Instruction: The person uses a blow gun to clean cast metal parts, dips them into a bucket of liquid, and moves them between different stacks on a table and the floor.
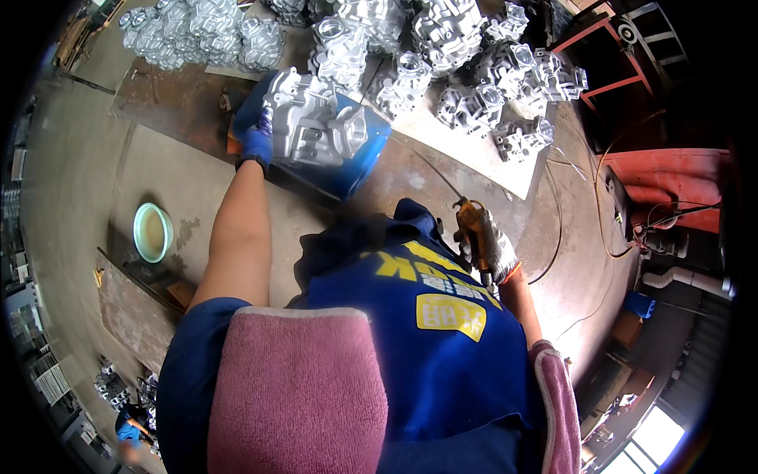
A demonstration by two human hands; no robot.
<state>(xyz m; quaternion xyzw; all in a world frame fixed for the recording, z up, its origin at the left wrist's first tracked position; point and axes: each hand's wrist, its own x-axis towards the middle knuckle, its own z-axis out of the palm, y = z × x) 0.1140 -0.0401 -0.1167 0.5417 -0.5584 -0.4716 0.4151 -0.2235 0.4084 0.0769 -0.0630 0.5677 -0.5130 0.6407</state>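
Observation:
My left hand (257, 144), in a blue glove, grips the left side of a silver-grey metal casting (304, 118). The casting is a housing with ribs and a round collar on its right; it is over a blue bin or drum (359, 162), and whether it rests on it I cannot tell. Part of my left fingers is hidden behind the casting's edge. Low on the right, my right hand (499, 251), in a whitish glove, is wrapped round an orange air blow gun (472, 225). Its long thin nozzle points up and left, toward the casting, without touching it.
Several similar castings (410, 83) stand on pale board (509, 170) ahead, with more piled at far left (193, 31). A green basin (153, 232) of murky liquid sits on the left floor. Hoses (559, 213) trail at right near red equipment (671, 186). Another person (130, 426) is at lower left.

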